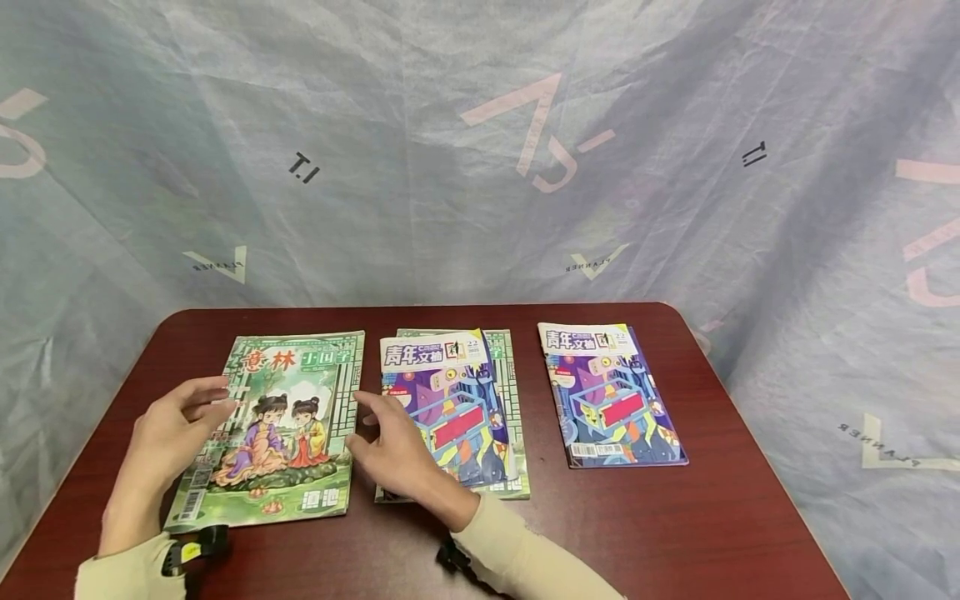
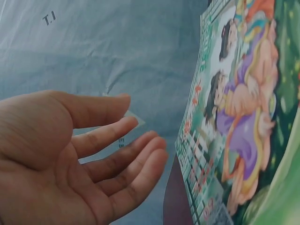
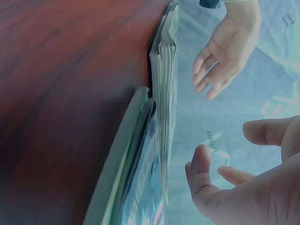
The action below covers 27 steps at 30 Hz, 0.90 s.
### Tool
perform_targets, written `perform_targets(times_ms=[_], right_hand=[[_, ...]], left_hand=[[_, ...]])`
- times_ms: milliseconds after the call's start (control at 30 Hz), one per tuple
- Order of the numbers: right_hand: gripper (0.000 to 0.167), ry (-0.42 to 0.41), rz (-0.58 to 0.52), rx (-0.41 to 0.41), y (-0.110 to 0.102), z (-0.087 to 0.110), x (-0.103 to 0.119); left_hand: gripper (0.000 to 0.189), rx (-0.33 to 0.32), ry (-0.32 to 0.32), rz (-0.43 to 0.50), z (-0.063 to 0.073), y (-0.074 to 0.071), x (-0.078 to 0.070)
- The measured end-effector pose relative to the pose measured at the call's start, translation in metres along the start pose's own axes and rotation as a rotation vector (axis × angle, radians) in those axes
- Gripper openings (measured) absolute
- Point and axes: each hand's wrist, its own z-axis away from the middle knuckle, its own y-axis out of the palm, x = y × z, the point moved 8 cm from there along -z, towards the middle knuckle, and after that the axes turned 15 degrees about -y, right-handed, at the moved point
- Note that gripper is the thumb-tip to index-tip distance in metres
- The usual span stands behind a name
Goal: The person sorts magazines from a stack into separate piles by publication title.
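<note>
A green magazine (image 1: 277,492) with two cartoon children on its cover lies at the left of the table. My left hand (image 1: 168,433) hovers at its left edge, thumb and fingers loosely bent and holding nothing; in the left wrist view a gap parts the hand (image 2: 79,159) from the cover. At the magazine's right edge is my right hand (image 1: 397,450), also with nothing in its relaxed fingers. It partly hides a purple magazine (image 1: 457,392), which lies on another green magazine (image 1: 517,425). The right wrist view has the right hand (image 3: 248,192) above the page edges (image 3: 164,70).
A second purple magazine (image 1: 615,400) lies by itself at the right. The dark red table (image 1: 600,533) has rounded back corners. Grey printed sheeting (image 1: 420,208) hangs behind and on both sides. Black straps (image 1: 195,550) sit at the wrists, over pale sleeves.
</note>
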Motion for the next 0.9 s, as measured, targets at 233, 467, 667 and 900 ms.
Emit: perform_targets(times_ms=[233,467,667,900], right_hand=[[0.058,0.03,-0.071,-0.033,-0.016,0.006,-0.005],[0.058,0.017,-0.039,-0.043,-0.036,0.015,-0.011],[0.06,-0.016,-0.016,-0.073,-0.052,0.022,-0.013],[0.061,-0.032,-0.008,-0.1,-0.069,0.029,-0.015]], left_hand=[[0.047,0.001,0.039,0.036,0.005,0.011,-0.018],[0.042,0.062,0.107,0.086,0.01,0.031,-0.042],[0.045,0.166,0.118,0.134,0.016,0.055,-0.061],[0.044,0.241,0.147,0.19,0.025,0.078,-0.084]])
